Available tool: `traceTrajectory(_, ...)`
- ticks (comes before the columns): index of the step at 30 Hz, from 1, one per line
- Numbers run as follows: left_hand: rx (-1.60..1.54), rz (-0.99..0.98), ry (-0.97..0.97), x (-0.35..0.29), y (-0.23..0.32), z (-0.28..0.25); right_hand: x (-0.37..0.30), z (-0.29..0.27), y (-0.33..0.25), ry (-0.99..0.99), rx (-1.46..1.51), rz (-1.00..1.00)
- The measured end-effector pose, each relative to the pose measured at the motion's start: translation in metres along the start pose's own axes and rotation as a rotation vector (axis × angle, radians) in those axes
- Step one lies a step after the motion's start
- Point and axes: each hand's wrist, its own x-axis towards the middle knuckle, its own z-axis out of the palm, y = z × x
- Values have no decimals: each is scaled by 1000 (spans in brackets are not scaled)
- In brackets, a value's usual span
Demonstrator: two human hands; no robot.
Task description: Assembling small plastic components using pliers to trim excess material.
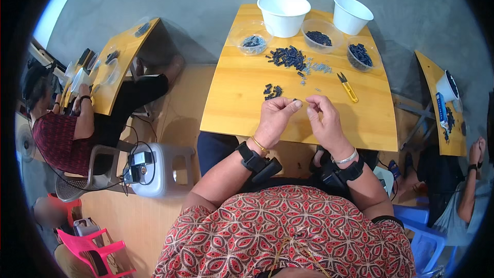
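Observation:
Above the near part of the wooden table (231, 108), my left hand (276, 116) pinches a small black plastic piece (295, 100) between thumb and fingertips. My right hand (325, 123) is close beside it, fingers curled toward the thumb; whatever they hold is too small to make out. Just beyond my left hand lies a small cluster of black pieces (271, 91). Farther back is a larger pile of black pieces (288, 57), with small silvery metal parts (320, 67) scattered at its right. Yellow-handled thread snips (348, 88) lie to the right.
Two white tubs (284, 14) (352, 15) stand at the table's back. Clear bowls hold metal parts (253, 42), dark pieces (319, 38) and longer black pieces (360, 55). A grey stool (164, 167) with cables stands left. Other people work at tables on both sides.

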Motion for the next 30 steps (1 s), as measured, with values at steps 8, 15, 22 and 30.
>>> traceTrajectory(8,-182,-13,-153,-16,9,3,3,-10,-13,-23,-136,-231)
traceTrajectory(15,-103,2,-191,-28,28,-2,9,-20,-30,-95,-48,-162)
traceTrajectory(22,-201,-55,-182,-31,27,-8,21,-35,-20,-95,-81,-74)
traceTrajectory(30,-276,-58,-204,-34,33,-7,29,-86,87,-132,-953,286)
